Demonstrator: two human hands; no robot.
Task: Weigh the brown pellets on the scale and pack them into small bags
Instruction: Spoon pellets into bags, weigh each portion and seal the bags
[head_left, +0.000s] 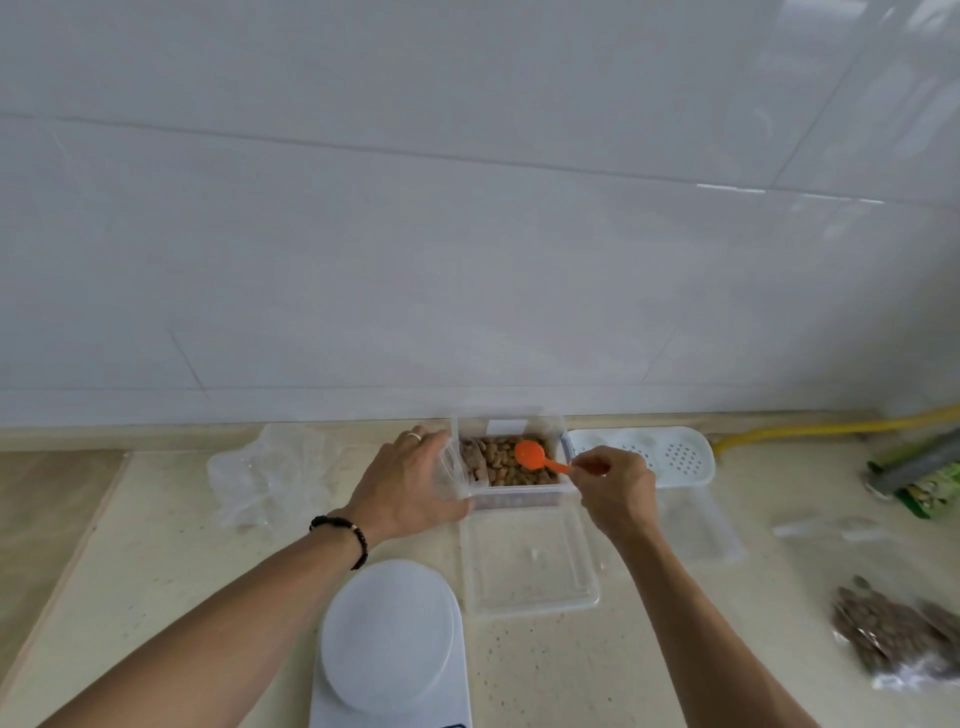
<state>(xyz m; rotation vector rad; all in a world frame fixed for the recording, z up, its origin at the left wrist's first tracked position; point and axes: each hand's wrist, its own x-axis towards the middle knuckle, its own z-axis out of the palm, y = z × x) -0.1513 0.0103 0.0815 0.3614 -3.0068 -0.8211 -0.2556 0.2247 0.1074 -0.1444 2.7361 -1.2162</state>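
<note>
While we leaned over the beige speckled table (156, 571), our left hand (410, 486) rested against the left wall of the clear rectangular plastic container (511, 499) that stood at the table's far edge by the white tiled wall (467, 208); its fingers lay fairly straight along the plastic and its thumb sat at the near corner. A ring showed on one finger and a dark beaded bracelet (345, 532) circled that wrist. Our right hand (615, 491) pinched the handle of the small orange plastic spoon (535, 457), whose round bowl lay on the brown pellets (498, 462) inside the container. Just in front of the container lay the empty clear plastic tray (530, 561), and nearer us, at the near edge, stood the white kitchen scale with its round platform (387, 639) bare. A crumpled pile of clear small bags (270, 478) lay left of our left hand. Toward the right edge lay a filled clear bag of brown pellets (893, 639). Beside the container on the right sat a white perforated plastic rack (670, 452).
</note>
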